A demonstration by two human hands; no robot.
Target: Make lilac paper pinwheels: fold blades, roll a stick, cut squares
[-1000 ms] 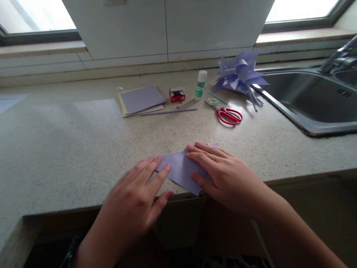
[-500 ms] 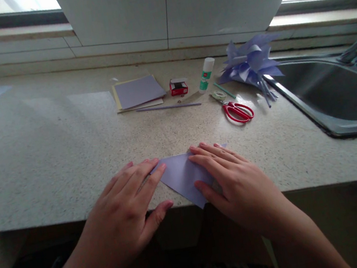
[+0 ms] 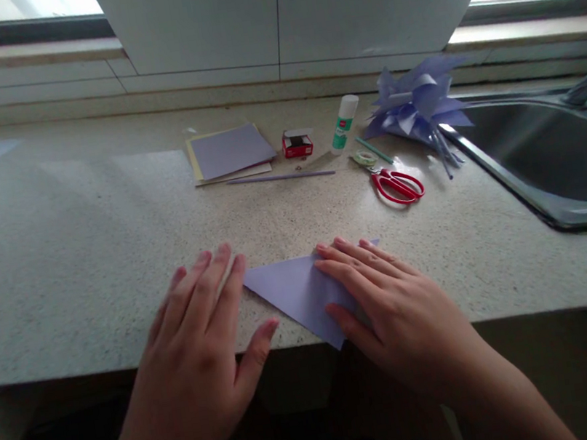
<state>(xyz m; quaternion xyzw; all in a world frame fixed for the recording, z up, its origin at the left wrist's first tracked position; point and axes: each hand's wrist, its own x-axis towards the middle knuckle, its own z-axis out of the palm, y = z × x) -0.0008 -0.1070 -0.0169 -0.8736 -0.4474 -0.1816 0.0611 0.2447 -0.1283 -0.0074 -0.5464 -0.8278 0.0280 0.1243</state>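
A sheet of purple paper (image 3: 293,290), folded into a triangle, lies at the counter's front edge with its lower tip reaching over that edge. My right hand (image 3: 382,298) rests flat on the right part of the paper, fingers stretched out and covering that side. Just beyond the paper's left corner is my left hand (image 3: 199,329), fingers extended and thumb apart, with nothing in it.
Behind the hands lie a stack of paper sheets (image 3: 232,151), a thin purple stick (image 3: 281,177), a small red box (image 3: 297,144), a glue stick (image 3: 344,124), a green stick (image 3: 374,150) and red-handled scissors (image 3: 399,186). Purple paper pinwheels (image 3: 422,101) lie beside the sink (image 3: 563,216).
My left hand has slid left off the paper's left corner, which now shows. My right hand stays on the paper. The view has shifted slightly.
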